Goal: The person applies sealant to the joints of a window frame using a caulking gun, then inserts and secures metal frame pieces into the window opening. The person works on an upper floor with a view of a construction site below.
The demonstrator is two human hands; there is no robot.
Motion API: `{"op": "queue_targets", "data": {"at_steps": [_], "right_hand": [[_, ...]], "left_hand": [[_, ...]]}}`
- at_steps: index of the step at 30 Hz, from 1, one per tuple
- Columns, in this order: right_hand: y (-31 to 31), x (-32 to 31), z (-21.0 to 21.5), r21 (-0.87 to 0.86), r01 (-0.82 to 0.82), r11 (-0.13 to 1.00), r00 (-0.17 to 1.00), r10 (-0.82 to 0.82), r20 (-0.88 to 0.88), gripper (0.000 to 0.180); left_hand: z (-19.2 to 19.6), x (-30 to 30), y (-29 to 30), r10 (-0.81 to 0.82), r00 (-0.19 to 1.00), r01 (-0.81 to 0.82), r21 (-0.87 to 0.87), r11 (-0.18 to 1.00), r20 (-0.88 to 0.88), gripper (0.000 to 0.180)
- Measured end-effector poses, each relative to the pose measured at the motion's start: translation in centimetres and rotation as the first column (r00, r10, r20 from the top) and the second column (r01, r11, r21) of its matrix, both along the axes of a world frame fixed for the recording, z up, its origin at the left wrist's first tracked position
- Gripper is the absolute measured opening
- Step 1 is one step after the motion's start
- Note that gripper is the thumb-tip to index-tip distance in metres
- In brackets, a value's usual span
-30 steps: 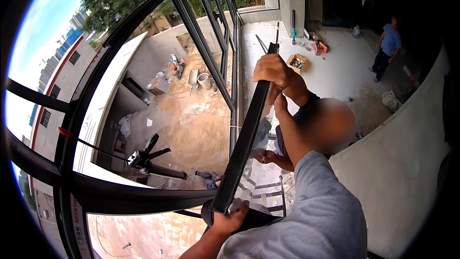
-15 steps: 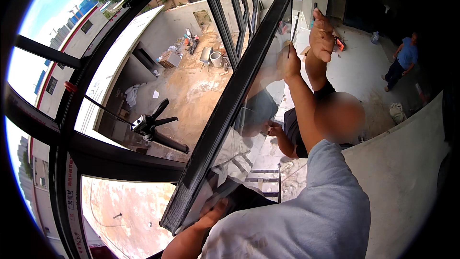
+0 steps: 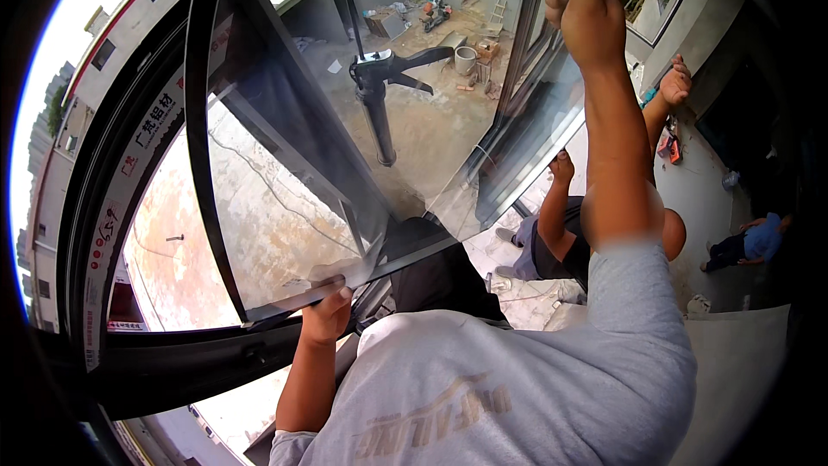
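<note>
A large glass pane (image 3: 205, 198) with dark edges stands tilted in front of me at the window opening. My left hand (image 3: 328, 311) is closed on its lower edge, thumb on the near side. Raised at the upper right, my right hand (image 3: 593, 22) is wrapped round the pane's edge, thumb up. A black caulking gun (image 3: 375, 95) shows through the glass, nozzle upward; what holds it up I cannot make out. Below right, a co-worker in a dark top (image 3: 573, 246) has one hand (image 3: 561, 168) near the pane and the other raised.
The black window frame (image 3: 129, 173) curves down the left side. Past it lies a walled yard with a bucket (image 3: 466, 60) and building material. Another person in blue (image 3: 762, 237) stands indoors at far right, beyond a red tool (image 3: 673, 151) on the floor.
The pane has swung from nearly edge-on to facing me, moving left into the window opening. Both my hands have kept hold of it. My view has turned too.
</note>
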State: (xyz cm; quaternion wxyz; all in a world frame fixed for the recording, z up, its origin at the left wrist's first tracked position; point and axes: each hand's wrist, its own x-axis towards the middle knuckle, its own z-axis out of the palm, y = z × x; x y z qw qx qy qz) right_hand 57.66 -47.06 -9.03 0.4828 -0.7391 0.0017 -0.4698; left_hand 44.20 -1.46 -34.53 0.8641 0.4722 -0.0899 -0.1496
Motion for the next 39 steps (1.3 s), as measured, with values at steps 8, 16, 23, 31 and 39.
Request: {"op": "queue_targets", "data": {"at_steps": [8, 16, 23, 31, 39], "right_hand": [[15.6, -1.2, 4.8, -0.525, -0.112, 0.844, 0.952, 0.243, 0.187, 0.064], [21.1, 0.3, 3.1, -0.697, 0.037, 0.716, 0.939, 0.214, 0.269, 0.081], [22.3, 1.3, 1.4, -0.742, 0.032, 0.67, 0.94, 0.232, 0.251, 0.081], [23.0, 2.9, 0.6, -0.733, -0.047, 0.679, 0.923, 0.31, 0.227, 0.076], [24.9, 2.5, 0.7, -0.747, -0.059, 0.662, 0.937, 0.295, 0.188, 0.074]], "left_hand": [[-8.3, -1.0, 3.4, 0.066, 0.958, -0.135, -0.237, 0.962, -0.279, 0.028], [-13.6, 0.0, 4.8, 0.028, 0.953, -0.132, -0.326, 0.936, -0.303, 0.044], [-13.2, -1.8, 6.0, -0.049, 0.797, -0.125, -0.243, 0.962, -0.602, 0.052], [6.7, -8.5, 11.4, 0.19, 0.799, -0.53, 0.519, 0.671, 0.571, 0.019], [14.7, -1.2, 13.8, 0.538, 0.667, -0.743, 0.412, 0.527, 0.515, 0.117]]}}
